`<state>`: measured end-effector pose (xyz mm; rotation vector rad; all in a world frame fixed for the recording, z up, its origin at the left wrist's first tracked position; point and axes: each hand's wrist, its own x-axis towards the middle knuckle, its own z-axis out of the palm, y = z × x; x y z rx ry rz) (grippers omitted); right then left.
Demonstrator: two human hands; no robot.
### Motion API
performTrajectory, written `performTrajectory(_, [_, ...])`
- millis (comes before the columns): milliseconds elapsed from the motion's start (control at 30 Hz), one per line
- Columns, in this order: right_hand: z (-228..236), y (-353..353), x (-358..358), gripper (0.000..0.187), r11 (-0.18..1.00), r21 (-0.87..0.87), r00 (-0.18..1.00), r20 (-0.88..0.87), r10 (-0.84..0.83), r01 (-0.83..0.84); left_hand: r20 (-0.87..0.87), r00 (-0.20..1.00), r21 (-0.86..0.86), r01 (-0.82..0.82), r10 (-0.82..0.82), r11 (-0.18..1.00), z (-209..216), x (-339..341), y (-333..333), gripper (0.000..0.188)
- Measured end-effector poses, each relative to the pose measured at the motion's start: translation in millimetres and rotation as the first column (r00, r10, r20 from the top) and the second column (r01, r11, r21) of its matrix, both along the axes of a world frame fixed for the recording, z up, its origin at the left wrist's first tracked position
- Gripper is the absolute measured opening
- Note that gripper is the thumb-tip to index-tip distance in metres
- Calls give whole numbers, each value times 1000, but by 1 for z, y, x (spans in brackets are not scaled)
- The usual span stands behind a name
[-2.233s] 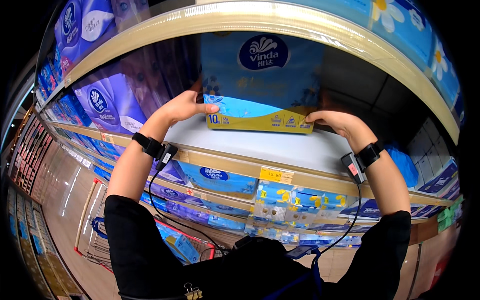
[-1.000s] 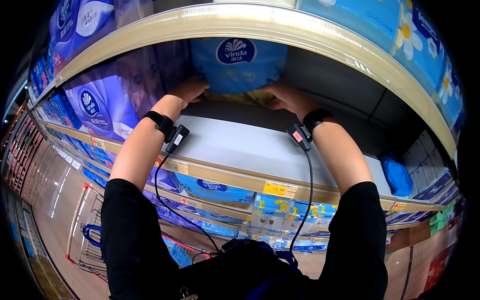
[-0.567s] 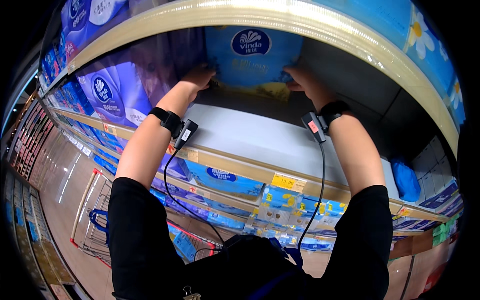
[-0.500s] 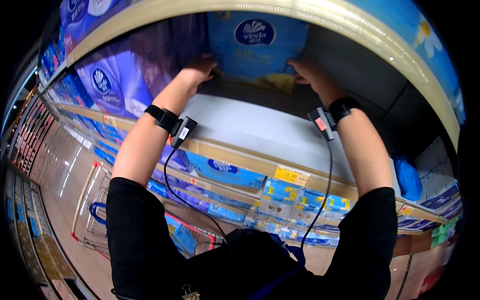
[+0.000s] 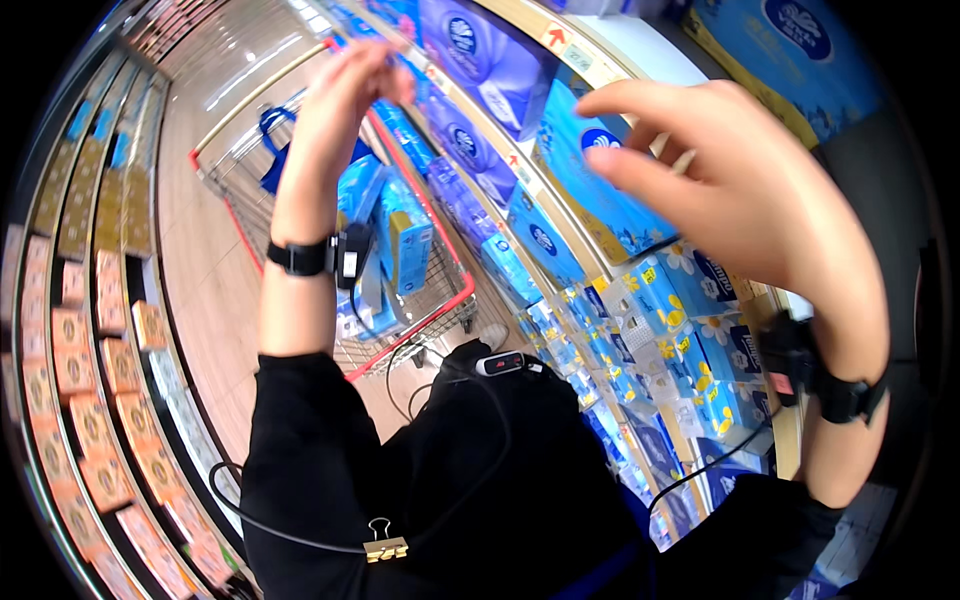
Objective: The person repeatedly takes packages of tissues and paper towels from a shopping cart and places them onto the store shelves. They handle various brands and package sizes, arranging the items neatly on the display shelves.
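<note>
My left hand is raised above the shopping cart, blurred, with its fingers apart and nothing seen in them. Below it in the cart lie blue tissue packs and a dark blue bag. My right hand hangs in front of the shelves, empty, its thumb and fingers curved apart. It partly covers a large blue tissue pack on a lower shelf. Another big blue pack stands on the upper shelf, beyond the right hand and apart from it.
Purple tissue packs line the shelves on the right, with smaller blue and yellow tissue packs lower down. Across the aisle floor, the left shelving holds orange boxes. A cable and a gold binder clip are on my clothing.
Both hands have come away from the blue pack on the upper shelf, which remains there. My view has swung left and down to the cart, and my left hand is now above it.
</note>
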<state>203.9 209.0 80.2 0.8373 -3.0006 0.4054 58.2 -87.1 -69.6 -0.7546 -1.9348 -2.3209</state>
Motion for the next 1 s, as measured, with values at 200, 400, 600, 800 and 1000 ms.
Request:
performTrajectory(200, [-85,-46,17,35,954,-183,936,222,274,-237,537,688,-201,-458,488,866,-174,164,-136,17])
performTrajectory(400, [-226,-72,17,43,919,-391,661,703,264,49,710,344,-401,-521,615,754,-238,315,-204,24])
performTrajectory(600, [-329,-93,7,46,888,-284,426,897,114,362,688,344,-423,-525,639,739,-287,289,-218,31])
performTrajectory(800, [-387,-157,-36,44,811,-246,304,948,89,530,222,431,-569,-671,875,475,-349,170,-220,34])
performTrajectory(1000, [-412,-251,-99,62,756,-199,235,970,61,624,-294,445,-764,-641,846,72,-351,67,-263,30])
